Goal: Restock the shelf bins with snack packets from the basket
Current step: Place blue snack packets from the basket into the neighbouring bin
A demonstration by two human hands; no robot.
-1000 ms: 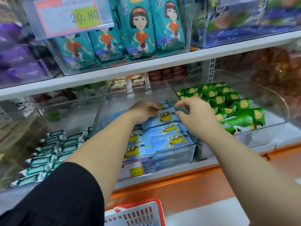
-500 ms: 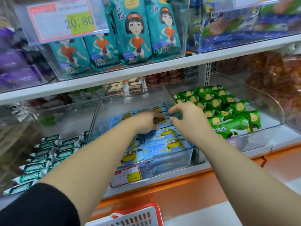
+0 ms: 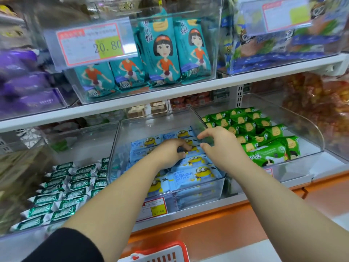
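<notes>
A clear shelf bin (image 3: pixel 120 148) in the middle of the lower shelf holds rows of light-blue snack packets (image 3: pixel 190 176) with yellow cartoon figures. Both my hands are inside it, over the back rows. My left hand (image 3: pixel 168 154) has its fingers curled down onto a blue packet (image 3: pixel 190 148) and grips its edge. Just to the right, my right hand (image 3: pixel 219 146) hovers with forefinger and thumb apart, touching that packet's right end. The red-rimmed white basket (image 3: pixel 166 252) shows at the bottom edge; its contents are hidden.
Green packets (image 3: pixel 264 133) fill the bin to the right, and green-and-white bars (image 3: pixel 66 186) the bin to the left. Teal packets (image 3: pixel 160 53) stand on the shelf above behind a price tag (image 3: pixel 94 44). An orange ledge (image 3: pixel 207 224) runs below the shelf.
Both hands have moved from the middle rows toward the back of the blue-packet bin. My right forefinger and thumb have spread apart.
</notes>
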